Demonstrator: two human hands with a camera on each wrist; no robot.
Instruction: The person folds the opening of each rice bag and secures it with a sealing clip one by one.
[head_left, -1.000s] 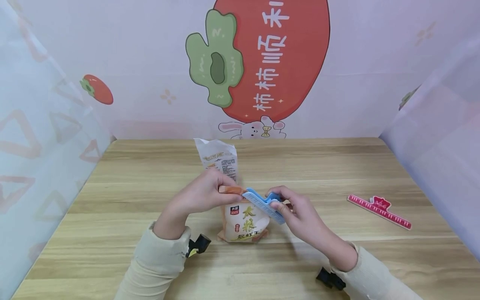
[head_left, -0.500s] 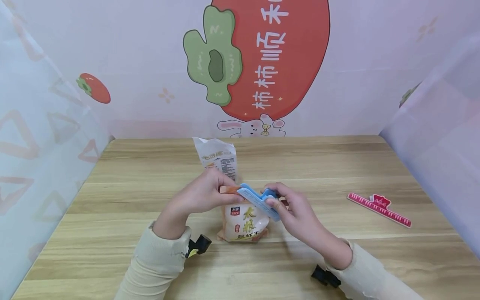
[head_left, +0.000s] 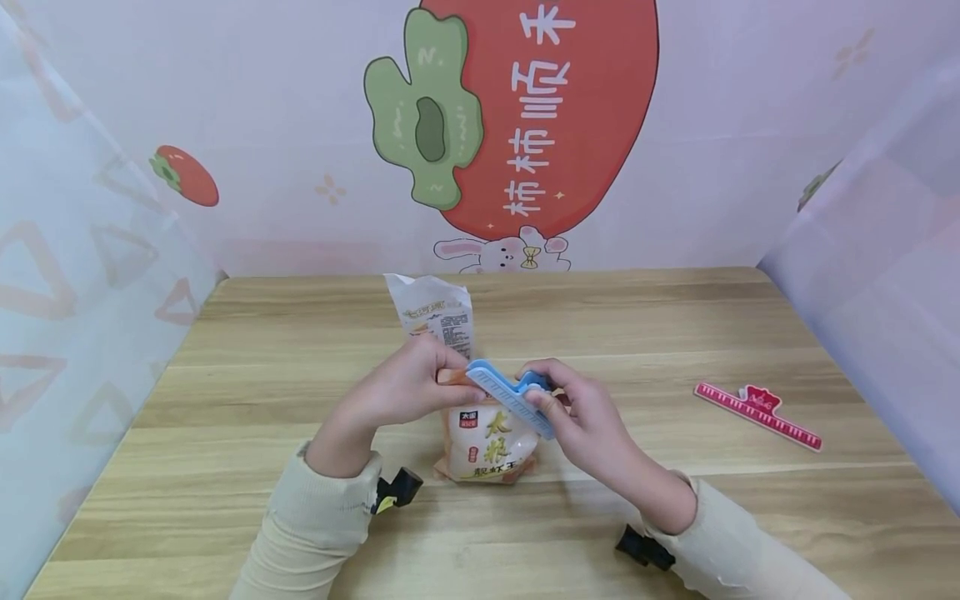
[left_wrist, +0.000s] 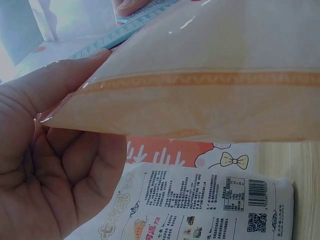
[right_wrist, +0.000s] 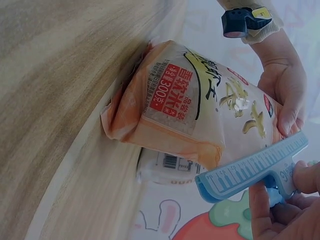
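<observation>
We stand the rice bag (head_left: pixel 487 442) on the table (head_left: pixel 675 333), our left hand (head_left: pixel 397 392) pinching its top flat so our right hand (head_left: pixel 581 417), squeezing the blue clip (head_left: pixel 510 398), can slide it on.

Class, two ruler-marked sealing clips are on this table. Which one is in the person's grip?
The blue clip, pinched by the right hand at the rice bag; the red clip lies untouched at the right.
</observation>
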